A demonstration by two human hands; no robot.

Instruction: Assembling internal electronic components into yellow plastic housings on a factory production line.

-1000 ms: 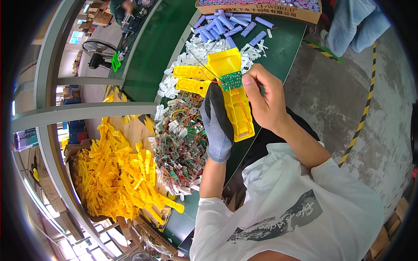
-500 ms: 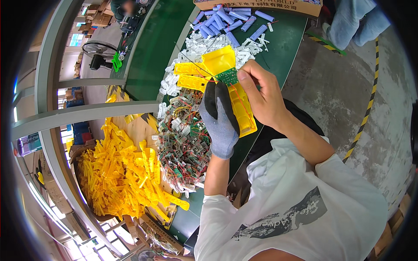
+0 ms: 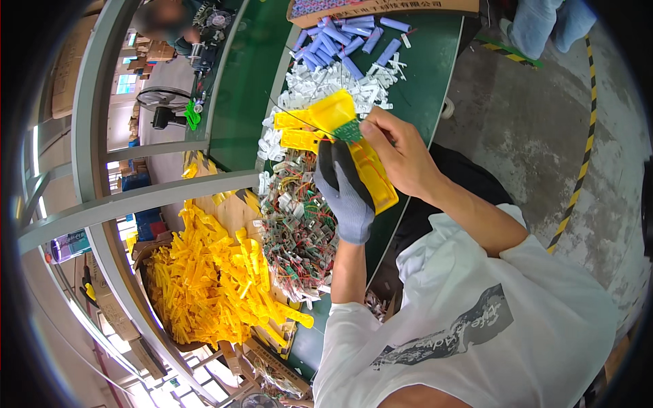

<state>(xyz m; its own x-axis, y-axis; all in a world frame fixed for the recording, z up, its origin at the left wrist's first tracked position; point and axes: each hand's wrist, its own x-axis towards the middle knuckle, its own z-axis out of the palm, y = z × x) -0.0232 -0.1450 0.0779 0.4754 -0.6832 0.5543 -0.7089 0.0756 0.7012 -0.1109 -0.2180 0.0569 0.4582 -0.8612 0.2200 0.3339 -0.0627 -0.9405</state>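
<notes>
Head view: I see left hand point(image 3: 345, 192) gripping yellow casing point(image 3: 378, 181), long axis lower-right toward bench point(image 3: 420, 78) edge; right hand point(image 3: 400, 146) pinching circuit board point(image 3: 348, 131)

The yellow casing point(image 3: 379, 183) looks like smooth, glossy plastic, the left glove point(image 3: 348, 194) matt knit cloth, the frame point(image 3: 143, 204) smooth grey metal, the floor point(image 3: 517, 126) rough concrete.

battery cells point(image 3: 329, 43) lie on the table point(image 3: 426, 73) beyond the housing point(image 3: 376, 179)
</notes>
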